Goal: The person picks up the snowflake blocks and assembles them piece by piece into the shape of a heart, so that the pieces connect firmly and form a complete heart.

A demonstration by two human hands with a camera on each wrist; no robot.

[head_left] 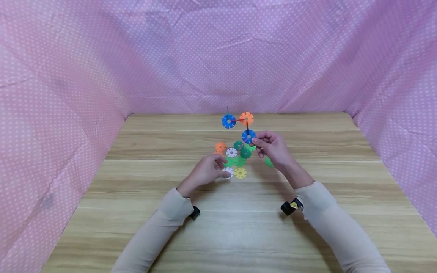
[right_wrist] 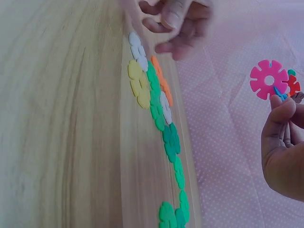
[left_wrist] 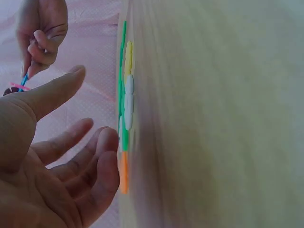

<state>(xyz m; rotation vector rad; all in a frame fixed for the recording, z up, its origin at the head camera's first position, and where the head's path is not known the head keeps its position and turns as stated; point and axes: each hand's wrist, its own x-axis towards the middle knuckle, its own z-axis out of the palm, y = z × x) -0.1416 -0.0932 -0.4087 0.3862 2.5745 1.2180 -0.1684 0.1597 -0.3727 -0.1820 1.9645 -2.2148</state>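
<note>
My right hand point(head_left: 274, 149) pinches a blue notched disc point(head_left: 246, 132) between thumb and fingertips, raised above the table. Joined to it is a chain of slotted discs: a brown one seen edge-on, an orange disc point(head_left: 250, 116), a red one edge-on and another blue disc point(head_left: 224, 122). A pink disc point(right_wrist: 259, 78) also joins the held one and faces the right wrist view. My left hand point(head_left: 206, 170) holds nothing, fingers loosely bent, its fingertips overlapping a white disc point(head_left: 230, 171) and a green disc point(head_left: 229, 162) in the head view.
Several loose notched discs lie on the wooden table point(head_left: 239, 235), among them a yellow disc point(head_left: 240, 177), an orange disc point(head_left: 218, 145) and a green disc point(head_left: 269, 162) near my right wrist. Pink dotted cloth point(head_left: 218, 68) hangs around the table's back and sides.
</note>
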